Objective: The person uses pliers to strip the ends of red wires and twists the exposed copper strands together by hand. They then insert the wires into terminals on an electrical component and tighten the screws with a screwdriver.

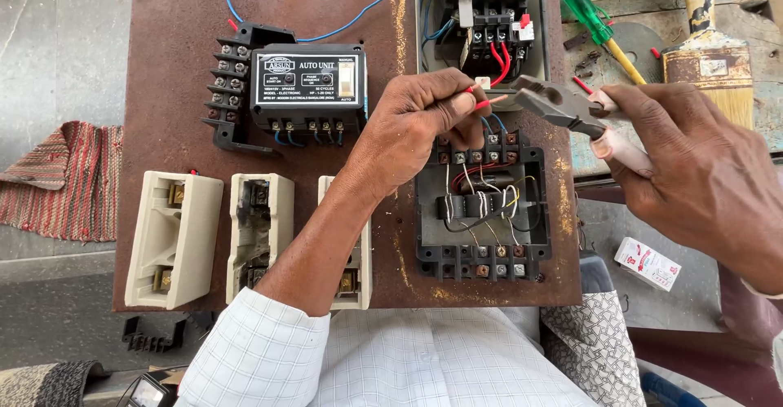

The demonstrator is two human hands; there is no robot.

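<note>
My left hand (420, 117) pinches a thin red wire (483, 103) between thumb and fingers above an open black terminal box (481, 211) full of small wires. My right hand (693, 162) grips grey pliers with pale handles (563, 105), and their open jaws point left at the bare tip of the red wire. Both hands hover over a rusty metal panel (179, 89) that lies across my lap.
On the panel sit a black control unit (308, 85), a black terminal strip (230, 89), three cream fuse holders (173, 240) and a contactor (489, 15) at the top. A green screwdriver (599, 28), a paintbrush (710, 56) and a small white box (647, 263) lie to the right.
</note>
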